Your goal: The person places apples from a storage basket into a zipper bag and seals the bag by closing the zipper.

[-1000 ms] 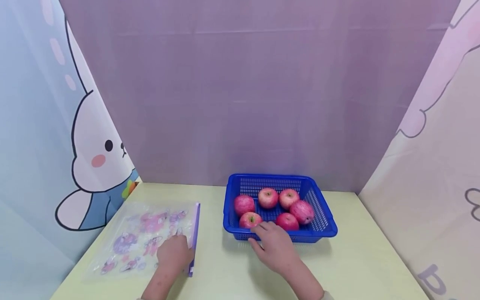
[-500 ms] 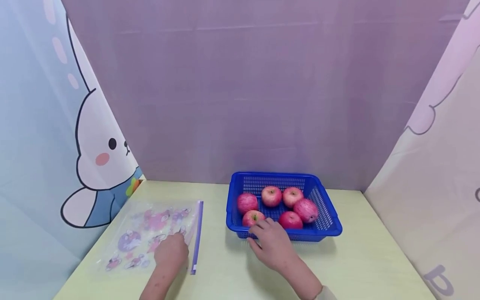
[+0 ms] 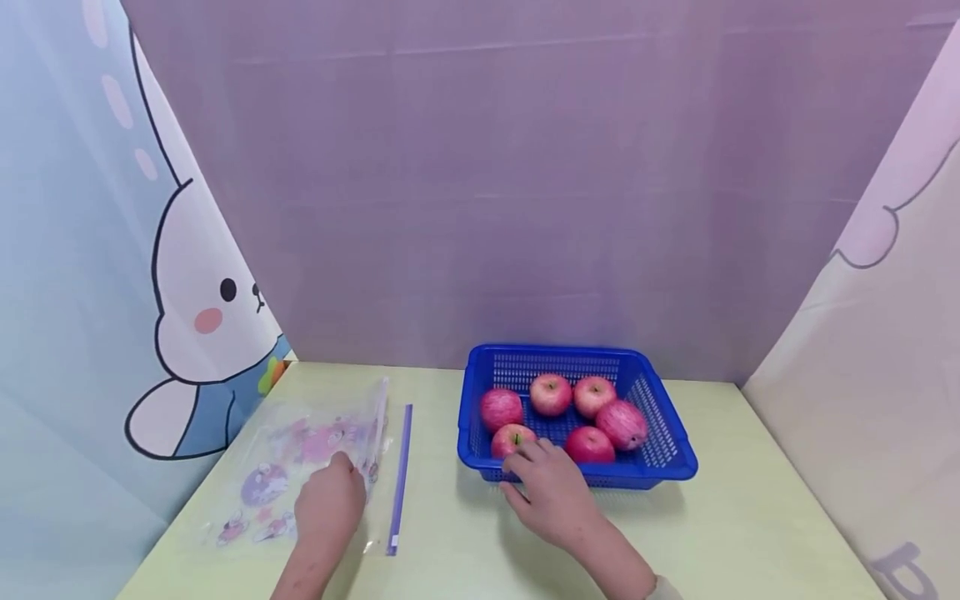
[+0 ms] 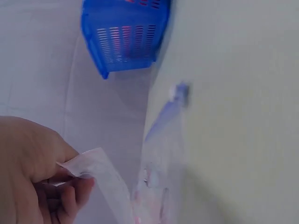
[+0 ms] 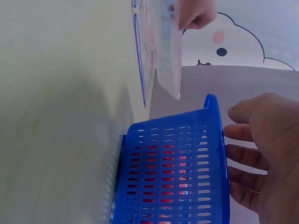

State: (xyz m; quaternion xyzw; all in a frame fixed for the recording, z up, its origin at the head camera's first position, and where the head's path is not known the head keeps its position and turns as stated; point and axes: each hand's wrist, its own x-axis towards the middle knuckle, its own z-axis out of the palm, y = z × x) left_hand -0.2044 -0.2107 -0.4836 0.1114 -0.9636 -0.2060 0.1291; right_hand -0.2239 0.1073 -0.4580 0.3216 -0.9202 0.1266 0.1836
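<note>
A clear zip bag (image 3: 288, 467) printed with pink cartoon figures lies at the table's left. My left hand (image 3: 330, 502) pinches its upper layer and lifts that edge (image 4: 96, 161) off the table, so the mouth gapes. The purple zip strip (image 3: 400, 475) of the lower layer stays flat. A blue plastic basket (image 3: 555, 351) holds several red apples. My right hand (image 3: 551, 490) hovers at the basket's near rim (image 5: 217, 140) with relaxed, spread fingers (image 5: 245, 133). They are close to the front-left apple (image 3: 510, 435) and hold nothing.
The pale green table (image 3: 750, 533) is walled by a purple backdrop (image 3: 525, 208), a bunny-print curtain (image 3: 112, 292) on the left and a pale curtain (image 3: 885, 350) on the right. Bare tabletop lies between bag and basket and to the basket's right.
My left hand has raised the bag's upper layer away from the purple strip, opening the mouth. The right hand has stayed at the basket's near rim.
</note>
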